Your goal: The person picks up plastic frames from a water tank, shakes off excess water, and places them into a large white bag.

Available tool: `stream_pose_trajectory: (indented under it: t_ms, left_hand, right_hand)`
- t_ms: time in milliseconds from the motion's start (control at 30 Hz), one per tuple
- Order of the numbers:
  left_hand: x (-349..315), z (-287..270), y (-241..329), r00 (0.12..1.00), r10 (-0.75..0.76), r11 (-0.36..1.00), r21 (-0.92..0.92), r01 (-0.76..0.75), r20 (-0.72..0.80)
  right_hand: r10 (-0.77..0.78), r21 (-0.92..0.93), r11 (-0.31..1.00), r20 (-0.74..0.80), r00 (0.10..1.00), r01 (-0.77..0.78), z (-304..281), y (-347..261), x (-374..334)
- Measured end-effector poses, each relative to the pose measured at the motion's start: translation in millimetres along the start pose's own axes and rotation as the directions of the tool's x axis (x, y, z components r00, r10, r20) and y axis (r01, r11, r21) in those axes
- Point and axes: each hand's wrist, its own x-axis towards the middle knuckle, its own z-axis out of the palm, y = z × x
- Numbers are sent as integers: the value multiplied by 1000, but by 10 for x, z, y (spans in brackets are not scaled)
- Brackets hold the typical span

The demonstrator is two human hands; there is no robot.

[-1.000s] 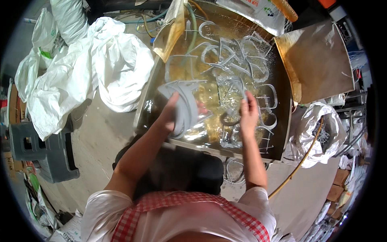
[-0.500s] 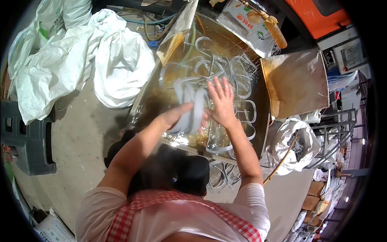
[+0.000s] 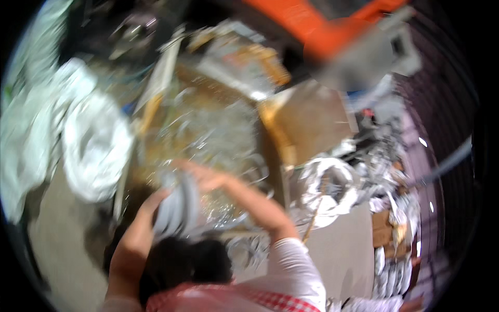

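Observation:
A stack of thick, pale grey curved strips point(image 3: 179, 208) is held over the near left part of a water-filled tank point(image 3: 272, 138). My left hand point(image 3: 154, 202) is closed on the left side of the stack, its thumb at the upper edge. At the far end of the stack is my right hand point(image 3: 204, 176), its fingers pointing left; motion blur hides whether they grip it. Clear curved strips point(image 3: 218, 125) lie in the brownish water beyond my hands.
White sacks point(image 3: 96, 148) stand left of the tank. On its right are a stained brown board point(image 3: 317, 122) and an open white bag point(image 3: 332, 190) with a thin stick point(image 3: 315, 216). More curved strips point(image 3: 249, 252) lie below the near rim. Orange equipment point(image 3: 332, 36) is at the far right.
The whole view has swung, so the tank now sits further left. The strip stack is nearer to me, and my right hand has come from beside it to its far end.

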Motion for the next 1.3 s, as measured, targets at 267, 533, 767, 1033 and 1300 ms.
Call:
stream_pose_trajectory:
  t_ms: [267,533,767,1033,1300]
  left_hand:
    - [240,-860,5,943,-49,998,-8,54,329]
    - [482,-1220,63,972,229,876,423,-232,59]
    - [472,-1165,487,875,378,814,559,-159,-301]
    - [460,-939,106,604,790,-102,994,-38,104]
    - [568,-1184,215,727,472,841,501,-203,-499]
  right_hand:
    - [285,-83,952,-103,953,-294,278,-224,-71]
    - [291,86,955,-70,954,-285,298,90,-121]
    - [411,226,911,-402,819,-346,226,611,-302]
    - [725,744,627,-449,523,-230,244,264,-31]
    - [774,852,466,-262,576,-238,188,-24,-202]
